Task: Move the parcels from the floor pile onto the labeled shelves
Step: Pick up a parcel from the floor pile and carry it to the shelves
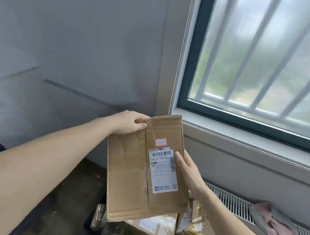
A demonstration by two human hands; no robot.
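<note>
Both hands hold the box [144,167] above the pile [143,229]: left hand [130,124] pinches its top-left corner, right hand [185,166] grips its right edge. Window [253,69] close right; bare wall [73,48] left.

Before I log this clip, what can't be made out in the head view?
- Labeled shelves: none in frame, so the destination cannot be told.
- Shipping label on the cardboard parcel: barcode shows, small print too blurred to read.
- Red-bordered sticker: handwriting illegible.
- Floor pile: cut off by the bottom edge and covered by the held parcel; count unknown.
- Left hand and right hand: fingers behind the parcel are hidden.
</note>
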